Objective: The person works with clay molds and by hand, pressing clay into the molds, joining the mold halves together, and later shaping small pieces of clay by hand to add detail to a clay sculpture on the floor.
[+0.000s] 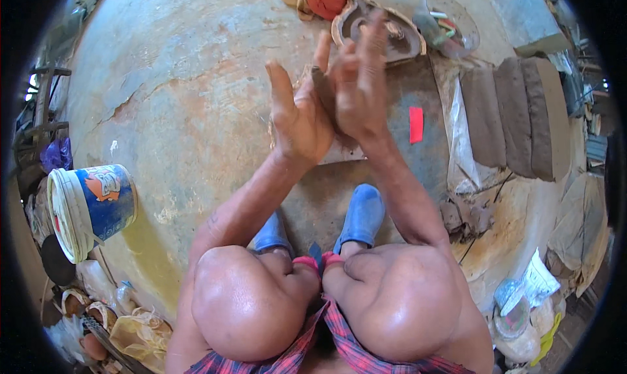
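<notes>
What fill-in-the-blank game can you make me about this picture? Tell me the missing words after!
1. The dark clay-like piece is ____ the left hand and the right hand.
2. The shoes are ____ in colour.
3. The bucket is on the ____ side of the picture.
4. The brown slabs lie on the ____ side of the picture.

Missing words: between; blue; left; right.

Dark lump (323, 91), prob. clay, is btwn L hand (304, 122) & R hand (360, 103).
</notes>
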`<state>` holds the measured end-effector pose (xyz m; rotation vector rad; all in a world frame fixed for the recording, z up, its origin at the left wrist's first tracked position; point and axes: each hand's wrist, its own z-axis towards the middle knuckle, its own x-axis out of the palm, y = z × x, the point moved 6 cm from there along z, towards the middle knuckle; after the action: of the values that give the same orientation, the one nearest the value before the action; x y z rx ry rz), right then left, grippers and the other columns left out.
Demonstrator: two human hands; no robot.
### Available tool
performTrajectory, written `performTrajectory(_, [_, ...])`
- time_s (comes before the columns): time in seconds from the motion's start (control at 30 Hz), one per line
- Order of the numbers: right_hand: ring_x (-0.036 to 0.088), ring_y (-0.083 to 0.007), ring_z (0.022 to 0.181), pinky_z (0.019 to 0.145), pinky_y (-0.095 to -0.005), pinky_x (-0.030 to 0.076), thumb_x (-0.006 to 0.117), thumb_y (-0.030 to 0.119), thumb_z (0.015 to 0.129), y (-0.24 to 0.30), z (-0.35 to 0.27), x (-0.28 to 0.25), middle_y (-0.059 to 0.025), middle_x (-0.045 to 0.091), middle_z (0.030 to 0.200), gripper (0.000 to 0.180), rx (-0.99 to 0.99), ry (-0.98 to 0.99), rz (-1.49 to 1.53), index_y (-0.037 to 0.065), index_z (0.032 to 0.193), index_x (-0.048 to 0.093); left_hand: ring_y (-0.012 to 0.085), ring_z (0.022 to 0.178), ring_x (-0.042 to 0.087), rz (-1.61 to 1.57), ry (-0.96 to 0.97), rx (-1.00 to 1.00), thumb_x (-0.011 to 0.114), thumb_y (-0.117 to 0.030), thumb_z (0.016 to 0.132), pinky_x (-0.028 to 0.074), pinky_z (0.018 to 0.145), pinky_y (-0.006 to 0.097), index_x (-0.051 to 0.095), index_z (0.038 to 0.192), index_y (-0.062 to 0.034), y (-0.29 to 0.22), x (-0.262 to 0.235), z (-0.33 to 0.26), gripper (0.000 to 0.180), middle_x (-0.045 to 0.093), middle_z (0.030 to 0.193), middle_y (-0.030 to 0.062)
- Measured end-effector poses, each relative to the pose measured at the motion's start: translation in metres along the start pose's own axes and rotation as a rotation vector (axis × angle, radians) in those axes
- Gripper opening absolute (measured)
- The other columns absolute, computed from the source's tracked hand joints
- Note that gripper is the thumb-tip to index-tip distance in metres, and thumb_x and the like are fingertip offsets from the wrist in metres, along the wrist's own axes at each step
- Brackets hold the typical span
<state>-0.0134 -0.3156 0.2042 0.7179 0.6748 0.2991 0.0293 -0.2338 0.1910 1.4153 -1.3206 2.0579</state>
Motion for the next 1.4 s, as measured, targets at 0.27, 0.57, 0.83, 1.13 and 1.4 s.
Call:
performTrajectory(0.27, [0.055,-0.0307,0.134,0.111,-0.0432,0.044,0.076,0.024,0.097,0.032,-0.047,0.0,-0.0174,0.059,0.142,0.052,-0.001,0.097,-0.064,0.0,0.14,0.064,0.0332,0.155,0.034,-0.092,-0.161,-0.035,0.031,-0.092,0.091,0.032,0.125,0.047,0.02,0.169,-0.0191,-0.007,-0.022,-0.004,0.108,0.035,0.169,0.0166])
performTrajectory(0.57, [0.07,-0.0229,0.104,0.092,-0.0342,0.057,0.065,-0.01,0.091,-0.034,-0.112,-0.006,-0.0141,0.071,0.118,0.055,0.281,0.598,0.059,0.012,0.142,0.065,0.0296,0.153,0.035,0.657,-0.625,-0.087,0.046,-0.047,0.11,0.028,0.125,0.046,0.032,0.165,-0.0155,-0.048,-0.19,-0.079,0.065,0.04,0.165,0.0153])
performTrajectory(0.83, [0.063,-0.0313,0.104,0.093,-0.043,0.056,0.063,-0.006,0.079,-0.048,-0.178,0.045,-0.009,0.067,0.121,0.063,-0.014,0.786,-0.257,0.015,0.14,0.067,0.0177,0.097,0.073,0.719,-0.703,-0.674,0.048,-0.04,0.113,0.059,0.086,0.033,0.04,0.162,-0.0217,0.024,-0.232,-0.168,0.053,0.069,0.129,0.0066])
performTrajectory(1.13, [0.058,-0.0275,0.104,0.082,-0.0413,0.052,0.064,0.004,0.083,-0.045,-0.194,0.079,-0.0034,0.063,0.12,0.058,-0.145,0.825,-0.345,0.019,0.139,0.068,0.0215,0.106,0.074,0.579,-0.652,-0.625,0.045,-0.038,0.114,0.061,0.092,0.036,0.038,0.16,-0.0212,0.033,-0.237,-0.173,0.05,0.069,0.129,0.0085])
performTrajectory(1.4, [0.056,-0.026,0.104,0.078,-0.0417,0.047,0.064,0.013,0.088,-0.039,-0.185,0.083,-0.0036,0.062,0.119,0.049,-0.229,0.867,-0.428,0.018,0.136,0.07,0.0221,0.106,0.073,0.52,-0.601,-0.603,0.045,-0.036,0.114,0.06,0.094,0.037,0.038,0.161,-0.018,0.033,-0.245,-0.178,0.05,0.068,0.13,0.0099])
